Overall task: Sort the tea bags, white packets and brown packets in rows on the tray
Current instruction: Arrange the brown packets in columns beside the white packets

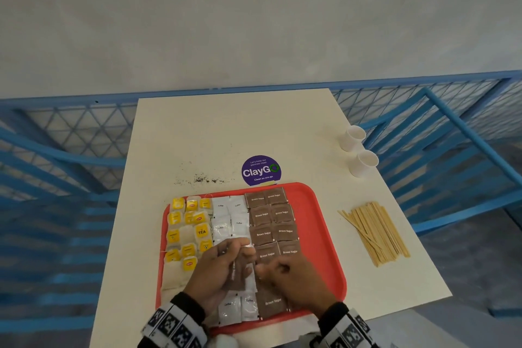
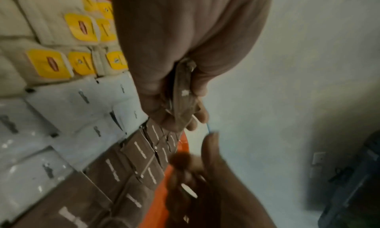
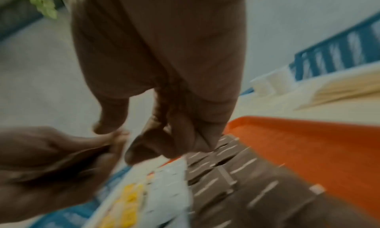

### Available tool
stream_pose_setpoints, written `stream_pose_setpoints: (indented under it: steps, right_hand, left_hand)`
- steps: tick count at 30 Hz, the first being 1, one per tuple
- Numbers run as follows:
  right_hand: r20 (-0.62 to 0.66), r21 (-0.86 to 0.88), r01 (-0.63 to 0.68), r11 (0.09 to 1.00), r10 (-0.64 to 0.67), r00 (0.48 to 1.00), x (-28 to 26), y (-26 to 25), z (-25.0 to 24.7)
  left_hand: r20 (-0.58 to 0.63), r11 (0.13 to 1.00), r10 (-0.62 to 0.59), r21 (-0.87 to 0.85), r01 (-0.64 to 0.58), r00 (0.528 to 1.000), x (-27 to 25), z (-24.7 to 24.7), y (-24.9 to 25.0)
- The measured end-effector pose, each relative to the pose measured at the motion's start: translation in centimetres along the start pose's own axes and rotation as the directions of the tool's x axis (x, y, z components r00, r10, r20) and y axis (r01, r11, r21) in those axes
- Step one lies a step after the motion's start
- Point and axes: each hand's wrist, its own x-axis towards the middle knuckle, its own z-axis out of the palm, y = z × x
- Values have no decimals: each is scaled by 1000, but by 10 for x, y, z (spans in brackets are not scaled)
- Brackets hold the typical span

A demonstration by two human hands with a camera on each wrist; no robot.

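Note:
A red tray [image 1: 319, 234] holds yellow-tagged tea bags [image 1: 187, 232] on its left, white packets [image 1: 230, 215] down the middle and brown sugar packets [image 1: 271, 223] to the right of them. My left hand [image 1: 240, 257] hovers over the near middle of the tray and grips a thin stack of packets [image 2: 183, 91] edge-on between thumb and fingers. Just right of it, my right hand [image 1: 271, 270] hangs above the near brown packets. Its fingers are curled, the thumb stands apart, and nothing shows between them in the blurred right wrist view [image 3: 127, 138].
Two white paper cups [image 1: 354, 137] stand near the table's right edge, with a bundle of wooden stirrers [image 1: 377, 232] right of the tray. A purple sticker [image 1: 260, 170] and spilled tea crumbs [image 1: 203, 179] lie behind the tray. Blue railing [image 1: 56, 161] surrounds the table.

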Motion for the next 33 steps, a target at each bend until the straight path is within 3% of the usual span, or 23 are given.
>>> stream_pose_setpoints:
  steps: [4, 8, 10, 13, 18, 21, 25, 29, 33]
  right_hand:
    - [50, 43, 106, 993, -108, 993, -2, -27, 19]
    - [42, 217, 33, 976, -43, 998, -2, -25, 16]
    - [33, 268, -17, 963, 9, 999, 0, -20, 12]
    - [55, 293, -41, 955, 26, 998, 1, -18, 7]
    - [213, 24, 32, 999, -36, 976, 0, -20, -5]
    - [225, 9, 80, 997, -80, 971, 1, -26, -11]
    - [133, -8, 175, 985, -172, 976, 1, -34, -17]
    - [51, 114, 141, 983, -148, 988, -1, -37, -19]
    - [146, 178, 76, 981, -102, 984, -4, -38, -12]
  left_hand:
    - [41, 1000, 22, 14, -22, 999, -6, 8, 1]
    - [-8, 997, 76, 14, -76, 997, -7, 0, 5]
    - [-32, 994, 68, 84, -65, 997, -11, -6, 9]
    - [35, 965, 72, 252, -79, 997, -19, -9, 14]
    - [89, 866, 173, 460, -195, 981, -21, -11, 17]
    - [132, 809, 172, 546, -216, 976, -20, -13, 18]
    - [52, 912, 107, 392, -119, 993, -18, -15, 19]
    - [-10, 967, 73, 247, -68, 997, -18, -8, 20]
    - [-39, 982, 98, 168, -90, 994, -17, -6, 21]
